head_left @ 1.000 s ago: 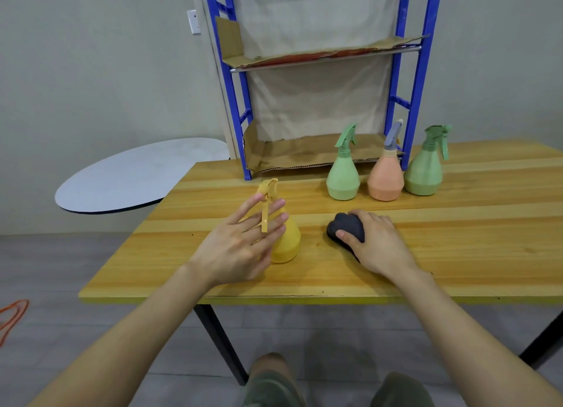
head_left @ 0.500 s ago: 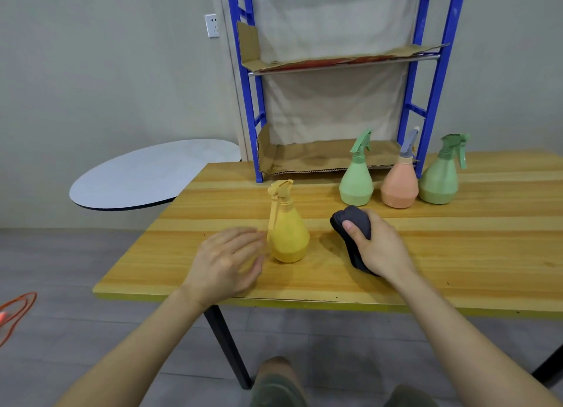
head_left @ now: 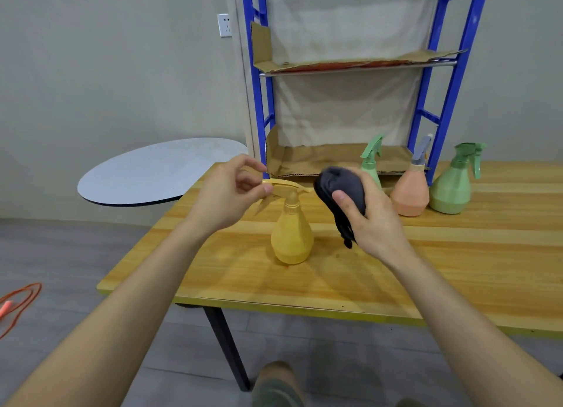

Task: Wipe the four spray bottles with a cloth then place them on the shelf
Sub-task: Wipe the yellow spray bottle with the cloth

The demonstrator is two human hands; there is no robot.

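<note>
While the yellow spray bottle (head_left: pixel 292 239) stands upright on the wooden bench (head_left: pixel 457 269), both hands are up around its top. The left hand (head_left: pixel 227 198) comes in from the left of the yellow spray bottle with its wrist bent. Its fingers are curled, and its thumb and fingers pinch the back end of the bottle's spray head.

The right hand (head_left: pixel 370 220) is just to the right of the yellow spray bottle, level with the spray head. It grips a dark cloth (head_left: pixel 341 187) bunched into a ball, with the thumb pressed on the front. One end of the cloth hangs down under the hand. The cloth is very near the spray head, but I cannot tell if they touch.

Behind the yellow spray bottle and to its right, three more bottles stand in a row on the bench: a light green bottle (head_left: pixel 370 163), a peach bottle (head_left: pixel 409 193) and a darker green bottle (head_left: pixel 451 190). Behind the yellow spray bottle stands the blue shelf (head_left: pixel 441 102), lined with cardboard (head_left: pixel 320 160). Far to its left is a round grey tabletop (head_left: pixel 158 170).
</note>
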